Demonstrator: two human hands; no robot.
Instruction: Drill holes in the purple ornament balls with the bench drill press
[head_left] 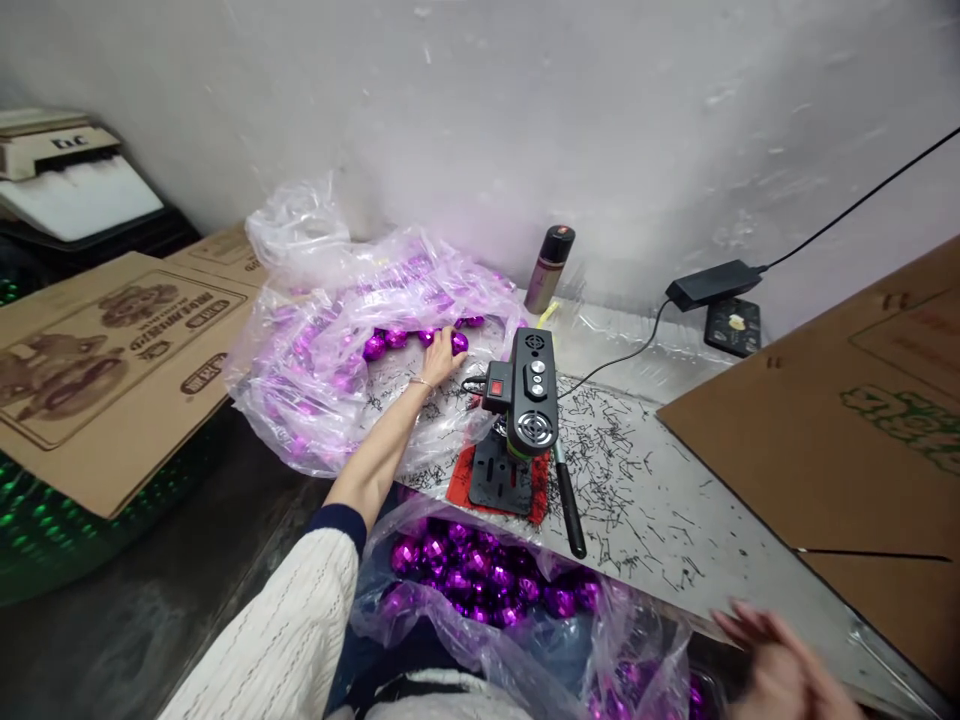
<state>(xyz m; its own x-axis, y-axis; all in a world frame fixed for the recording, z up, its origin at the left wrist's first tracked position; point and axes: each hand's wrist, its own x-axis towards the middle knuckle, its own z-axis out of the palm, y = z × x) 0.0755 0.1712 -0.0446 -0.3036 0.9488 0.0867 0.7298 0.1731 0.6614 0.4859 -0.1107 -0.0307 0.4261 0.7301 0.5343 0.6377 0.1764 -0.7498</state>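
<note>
While one purple ball (459,343) lies at the open mouth of the bag (300,330), the left hand (441,358) is stretched right out to it, arm nearly straight, fingertips curled on the ball. Gripped or only touched? I cannot tell. More balls lie in a row just beside it, and the bag's plastic is spread wide, which looks to be why they are so easy to reach.

Nearer in stands the press (525,410) on its red mat (459,478), lever (568,505) pointing back toward the person, handy to both arms.

Below it a second bag (420,620) of balls sags at the table (720,560) edge, close to the lap. The right hand (787,665) is low and blurred, well apart from the left, fingers loose and spread, seemingly empty.

Wire bits (622,450) litter the tabletop around the press.
</note>
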